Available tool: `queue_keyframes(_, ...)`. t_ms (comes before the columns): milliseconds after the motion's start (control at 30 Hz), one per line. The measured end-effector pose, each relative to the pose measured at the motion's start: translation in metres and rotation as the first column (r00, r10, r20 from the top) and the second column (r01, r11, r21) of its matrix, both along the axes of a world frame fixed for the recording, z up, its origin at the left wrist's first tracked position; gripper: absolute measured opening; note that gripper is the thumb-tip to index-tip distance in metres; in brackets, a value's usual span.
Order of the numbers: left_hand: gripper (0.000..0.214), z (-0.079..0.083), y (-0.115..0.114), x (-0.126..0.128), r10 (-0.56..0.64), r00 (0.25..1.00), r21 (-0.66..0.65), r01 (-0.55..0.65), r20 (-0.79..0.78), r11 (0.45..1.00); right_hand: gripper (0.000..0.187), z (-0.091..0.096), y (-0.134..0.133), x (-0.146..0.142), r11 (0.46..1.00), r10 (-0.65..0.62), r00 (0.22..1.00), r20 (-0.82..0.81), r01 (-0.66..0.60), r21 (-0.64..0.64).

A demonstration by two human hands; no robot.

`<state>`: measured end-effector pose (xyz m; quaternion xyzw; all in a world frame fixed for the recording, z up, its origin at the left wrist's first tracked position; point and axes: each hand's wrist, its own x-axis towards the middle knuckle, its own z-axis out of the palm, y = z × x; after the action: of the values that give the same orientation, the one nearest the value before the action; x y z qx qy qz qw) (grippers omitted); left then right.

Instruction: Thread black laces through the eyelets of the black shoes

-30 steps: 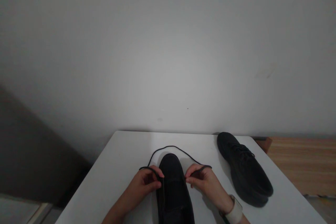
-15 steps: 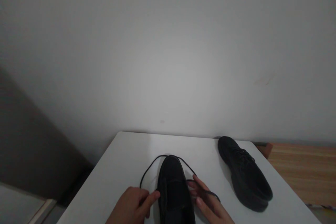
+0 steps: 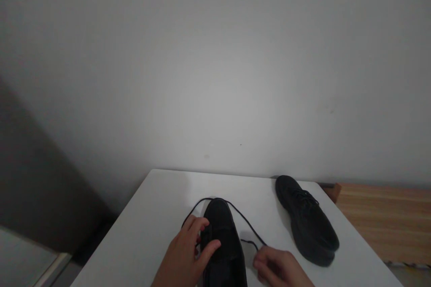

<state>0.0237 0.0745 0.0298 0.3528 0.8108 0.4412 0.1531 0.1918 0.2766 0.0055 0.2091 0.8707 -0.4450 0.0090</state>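
A black shoe [image 3: 224, 235] lies in front of me on the white table [image 3: 161, 197], its toe facing the wall. My left hand [image 3: 183, 251] is at its left side, thumb and fingers apart, with the thumb over the top of the shoe. A long black shoelace [image 3: 247, 222] loops around the toe and runs down both sides. To the right of the shoe, my right hand [image 3: 278, 267] is closed on the lace where two strands meet at the fingertips. What the left hand's lower fingers touch is hidden.
A second black shoe [image 3: 306, 222], laced, rests at the table's right side. Behind the table rises a grey wall [image 3: 229, 76]. A wooden surface [image 3: 380, 215] lies beyond the right edge, and a pale panel [image 3: 23, 258] stands at lower left.
My right hand has gone from spread fingers around the lace to a closed grip, slightly lower. My left hand has moved up and right over the shoe, its fingers spreading.
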Motion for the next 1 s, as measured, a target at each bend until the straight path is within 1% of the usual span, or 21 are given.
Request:
queue_keyframes(67,0.024,0.000,0.000,0.002,-0.034,0.999,-0.007,0.034,0.011,0.999,0.027,-0.006,-0.001,-0.008,0.985,-0.066,0.993,-0.094,0.080,0.151)
queue_keyframes(100,0.025,0.000,0.000,0.003,-0.047,0.999,-0.009,0.047,0.009,0.999,0.021,-0.010,-0.001,-0.012,0.971,-0.087,0.988,-0.131,0.113,0.212)
queue_keyframes(133,0.028,0.000,0.000,0.004,-0.058,0.998,-0.009,0.058,0.001,0.998,0.016,-0.014,-0.002,-0.015,0.960,-0.087,0.986,-0.143,0.121,0.253)
queue_keyframes(233,0.031,-0.004,-0.001,0.006,-0.075,0.996,-0.027,0.073,-0.048,0.997,0.014,-0.027,-0.008,-0.021,0.950,-0.052,0.993,-0.104,0.081,0.302)
queue_keyframes(300,0.032,-0.005,-0.001,0.006,-0.071,0.989,-0.051,0.064,-0.128,0.997,0.015,-0.035,-0.012,-0.023,0.948,-0.052,0.992,-0.112,0.084,0.306)
queue_keyframes(367,0.033,-0.003,0.001,0.007,-0.064,0.968,-0.066,0.049,-0.242,0.997,0.018,-0.040,-0.015,-0.024,0.953,-0.075,0.984,-0.161,0.119,0.280)
queue_keyframes(467,0.026,0.010,0.011,0.008,-0.108,0.924,-0.107,0.073,-0.367,0.992,0.014,-0.040,-0.013,-0.026,0.961,-0.130,0.966,-0.225,0.179,0.210)
queue_keyframes(533,0.019,0.021,0.023,0.008,-0.160,0.907,-0.165,0.102,-0.391,0.981,0.010,-0.033,-0.008,-0.028,0.971,-0.145,0.956,-0.257,0.187,0.147)
queue_keyframes(600,0.017,0.031,0.036,0.006,-0.196,0.899,-0.219,0.116,-0.391,0.969,0.006,-0.024,-0.002,-0.032,0.983,-0.150,0.944,-0.295,0.175,0.061)
queue_keyframes(667,0.018,0.037,0.047,0.004,-0.217,0.894,-0.267,0.115,-0.392,0.957,0.008,-0.014,0.002,-0.036,0.987,-0.155,0.930,-0.333,0.157,-0.021)
queue_keyframes(733,0.018,0.039,0.056,0.001,-0.243,0.889,-0.315,0.120,-0.388,0.942,0.008,-0.007,0.003,-0.040,0.988,-0.154,0.919,-0.362,0.133,-0.082)
queue_keyframes(800,0.018,0.038,0.061,-0.001,-0.266,0.886,-0.353,0.127,-0.380,0.927,0.006,-0.004,0.002,-0.046,0.985,-0.150,0.913,-0.380,0.106,-0.133)
queue_keyframes(1000,0.020,0.031,0.067,-0.001,-0.260,0.894,-0.370,0.117,-0.366,0.922,0.007,-0.009,-0.001,-0.056,0.971,-0.131,0.913,-0.387,0.040,-0.234)
